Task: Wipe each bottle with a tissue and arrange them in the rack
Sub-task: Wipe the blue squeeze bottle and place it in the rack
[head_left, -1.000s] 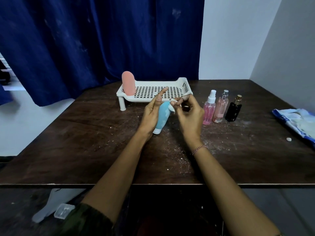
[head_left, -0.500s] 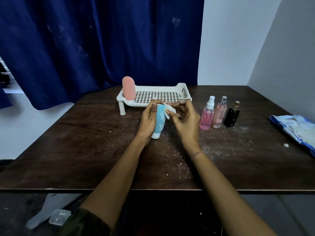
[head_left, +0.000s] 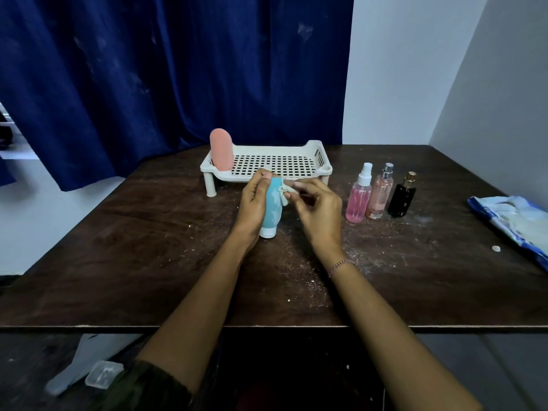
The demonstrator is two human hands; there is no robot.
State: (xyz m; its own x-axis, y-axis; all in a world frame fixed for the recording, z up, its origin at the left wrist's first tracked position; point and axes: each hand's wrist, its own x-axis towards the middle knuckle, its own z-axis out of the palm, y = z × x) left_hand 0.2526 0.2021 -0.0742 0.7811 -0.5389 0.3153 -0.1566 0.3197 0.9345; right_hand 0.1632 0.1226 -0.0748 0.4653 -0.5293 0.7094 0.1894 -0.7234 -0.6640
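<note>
Table [head_left: 148, 262] status: just in front of the rack [head_left: 311, 155], my left hand [head_left: 255, 203] had gone from flat fingers to curling round the blue bottle [head_left: 272, 212], cap-down, while my right hand [head_left: 317, 209] pinched the tissue [head_left: 284, 194] against its upper side; wipe unfinished, three bottles [head_left: 380, 194] waiting.

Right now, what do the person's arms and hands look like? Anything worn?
No gloves on the left hand or right hand; both forearms uncovered. A thin pinkish chain-like bracelet circles the right wrist. A dark green camouflage sleeve covers the left upper arm at the frame's lower edge; no right sleeve in view.
</note>
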